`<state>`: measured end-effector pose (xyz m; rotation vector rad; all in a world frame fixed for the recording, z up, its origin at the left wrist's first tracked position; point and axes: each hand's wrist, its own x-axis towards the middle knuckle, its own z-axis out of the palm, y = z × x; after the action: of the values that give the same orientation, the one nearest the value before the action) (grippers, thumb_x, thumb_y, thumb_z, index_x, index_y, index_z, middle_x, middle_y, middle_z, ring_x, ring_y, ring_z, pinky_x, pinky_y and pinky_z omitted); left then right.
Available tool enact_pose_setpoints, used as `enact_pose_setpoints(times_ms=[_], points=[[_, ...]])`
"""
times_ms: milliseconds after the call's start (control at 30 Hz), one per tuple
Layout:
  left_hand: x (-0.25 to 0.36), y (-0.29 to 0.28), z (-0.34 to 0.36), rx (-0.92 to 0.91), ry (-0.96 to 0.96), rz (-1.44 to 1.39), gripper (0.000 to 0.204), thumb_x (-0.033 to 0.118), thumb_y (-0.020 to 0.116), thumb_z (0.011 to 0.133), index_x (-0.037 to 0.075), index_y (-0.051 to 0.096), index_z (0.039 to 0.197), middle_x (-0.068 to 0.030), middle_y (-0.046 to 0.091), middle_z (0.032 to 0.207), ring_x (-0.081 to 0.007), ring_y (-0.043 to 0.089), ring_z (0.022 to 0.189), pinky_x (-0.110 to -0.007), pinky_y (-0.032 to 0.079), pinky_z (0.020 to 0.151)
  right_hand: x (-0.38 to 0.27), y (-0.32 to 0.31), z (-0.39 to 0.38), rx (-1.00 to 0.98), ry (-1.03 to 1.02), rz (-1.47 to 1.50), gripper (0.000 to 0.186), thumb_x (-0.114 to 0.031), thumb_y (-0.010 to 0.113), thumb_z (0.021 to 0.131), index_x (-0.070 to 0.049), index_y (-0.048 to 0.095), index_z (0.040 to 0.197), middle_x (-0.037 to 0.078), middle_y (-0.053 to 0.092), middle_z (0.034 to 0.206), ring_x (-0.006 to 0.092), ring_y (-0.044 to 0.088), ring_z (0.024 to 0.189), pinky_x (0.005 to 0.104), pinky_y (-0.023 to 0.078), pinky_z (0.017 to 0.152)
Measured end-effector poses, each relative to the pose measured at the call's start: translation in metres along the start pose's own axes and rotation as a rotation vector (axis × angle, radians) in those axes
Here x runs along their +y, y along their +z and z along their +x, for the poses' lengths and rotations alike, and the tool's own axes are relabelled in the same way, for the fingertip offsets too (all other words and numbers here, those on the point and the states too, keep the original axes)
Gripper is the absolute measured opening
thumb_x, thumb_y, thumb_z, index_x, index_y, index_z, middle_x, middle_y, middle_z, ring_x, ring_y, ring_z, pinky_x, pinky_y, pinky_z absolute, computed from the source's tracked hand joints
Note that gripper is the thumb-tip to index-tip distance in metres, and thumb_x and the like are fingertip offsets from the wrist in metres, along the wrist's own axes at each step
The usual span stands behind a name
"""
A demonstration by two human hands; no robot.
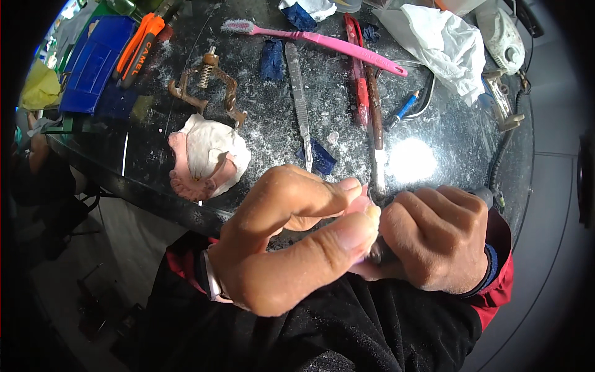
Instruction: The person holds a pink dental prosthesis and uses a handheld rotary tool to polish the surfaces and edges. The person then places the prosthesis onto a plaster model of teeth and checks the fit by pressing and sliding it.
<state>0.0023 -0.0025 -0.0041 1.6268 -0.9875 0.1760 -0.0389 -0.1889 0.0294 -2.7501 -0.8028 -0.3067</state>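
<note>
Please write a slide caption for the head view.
Left hand pinches a pink piece; right hand grips a dark tool.

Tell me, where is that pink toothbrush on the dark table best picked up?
Probably by the bare middle of the handle, pinched from above. The pink toothbrush lies crosswise, long and slim, with its bristles at the left end. Left of where it crosses the red tool, both long edges of the handle look free.
</note>
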Motion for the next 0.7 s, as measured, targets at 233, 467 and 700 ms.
enact_pose_setpoints(times_ms=[233,467,700], points=[[0.005,-0.005,0.005,-0.025,-0.005,-0.044,0.032,-0.005,0.069,0.075,-0.004,0.062,0.105,-0.0126,0.052,0.094,-0.0184,0.059,0.077,-0.03,0.053,0.07,-0.001,-0.005,-0.002,0.015,-0.056,-0.032,0.044,-0.041,0.07,0.059,-0.004,0.046,0.061,0.003,0.041,0.054,0.0143,0.043,0.041,0.027,0.031,0.036],[0.009,-0.009,0.008,-0.055,-0.049,-0.04,0.028,-0.005,0.068,0.077,-0.005,0.062,0.104,-0.0112,0.05,0.092,-0.0176,0.059,0.077,-0.029,0.052,0.068,0.002,-0.004,-0.004,-0.017,-0.152,-0.08,0.046,-0.043,0.067,0.065,-0.003,0.045,0.061,0.004,0.044,0.057,0.0157,0.044,0.043,0.0279,0.032,0.037],[0.0,0.006,0.005,0.06,0.045,0.011,0.071,-0.006,0.082,0.058,0.003,0.043,0.117,-0.0094,0.057,0.087,-0.0137,0.056,0.066,-0.025,0.048,0.072,0.001,0.0,-0.002,0.136,-0.189,-0.089,0.035,-0.032,0.069,0.058,-0.005,0.046,0.06,0.002,0.041,0.053,0.0117,0.04,0.042,0.0248,0.026,0.038]])
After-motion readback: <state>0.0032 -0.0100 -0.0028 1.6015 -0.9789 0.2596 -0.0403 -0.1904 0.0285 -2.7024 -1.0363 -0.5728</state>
